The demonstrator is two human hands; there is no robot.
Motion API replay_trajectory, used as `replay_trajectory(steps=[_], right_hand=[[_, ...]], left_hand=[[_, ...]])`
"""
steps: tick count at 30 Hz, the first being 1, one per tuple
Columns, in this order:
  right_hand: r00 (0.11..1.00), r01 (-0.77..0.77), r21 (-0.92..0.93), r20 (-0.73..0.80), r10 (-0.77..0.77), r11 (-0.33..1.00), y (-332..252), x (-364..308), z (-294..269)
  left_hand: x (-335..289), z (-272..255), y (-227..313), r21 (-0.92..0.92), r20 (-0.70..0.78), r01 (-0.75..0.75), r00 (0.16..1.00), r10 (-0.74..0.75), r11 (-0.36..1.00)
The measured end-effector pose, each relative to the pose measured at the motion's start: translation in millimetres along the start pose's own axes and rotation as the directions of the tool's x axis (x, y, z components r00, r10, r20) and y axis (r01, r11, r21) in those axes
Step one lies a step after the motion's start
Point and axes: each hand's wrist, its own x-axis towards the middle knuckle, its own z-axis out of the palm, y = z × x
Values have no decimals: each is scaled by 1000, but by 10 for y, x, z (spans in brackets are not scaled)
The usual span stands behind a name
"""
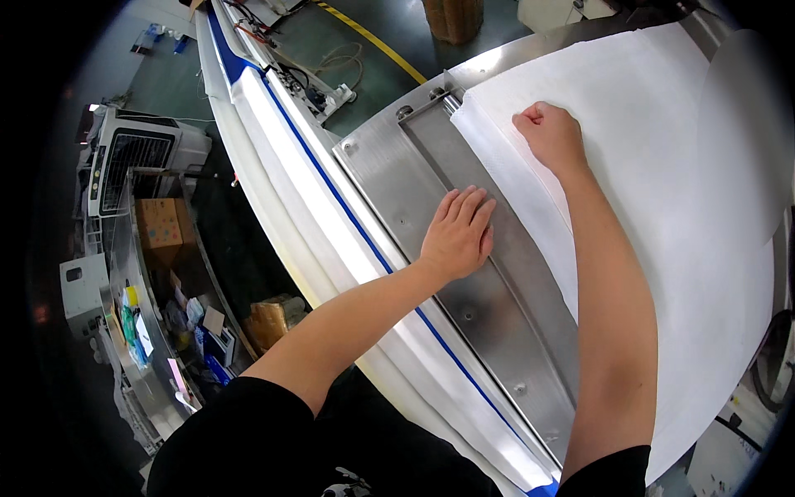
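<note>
Fingers of the left hand (458, 235) lie open over the plate (383, 178); those of the right hand (551, 137) curl closed at the sheet (654, 157) right of it, any pinch hidden; light, even pressure should best keep the sheet uncreased

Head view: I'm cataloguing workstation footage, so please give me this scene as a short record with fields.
Left hand: open, palm down on the metal surface
Right hand: curled closed over the white sheet, near its left edge; whether it pinches any of it is unclear
Beside the metal: white padded edge with a blue stripe, to its left
Left background: appliance with a dark grille; cardboard box
Floor: green, with a yellow line
</note>
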Motion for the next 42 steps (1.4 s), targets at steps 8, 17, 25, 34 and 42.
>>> replay_trajectory(steps=[8,17,25,34,42], right_hand=[[996,-57,-95,-68,51,994,-61,-30,34],[990,-63,-172,-138,39,983,-43,-88,40],[988,-63,-194,-153,33,979,16,-62,48],[986,-85,-227,-157,50,970,-3,-59,35],[986,-66,-160,-162,40,985,3,-56,4]], left_hand=[[26,-14,5,-35,5,1,1000,-1,999],[735,-176,-444,-16,-228,-46,973,41,999],[1214,-185,-782,133,-153,-237,955,256,962],[1214,-169,-881,140,-146,-271,946,290,952],[1186,-199,-923,183,-178,-291,930,323,939]])
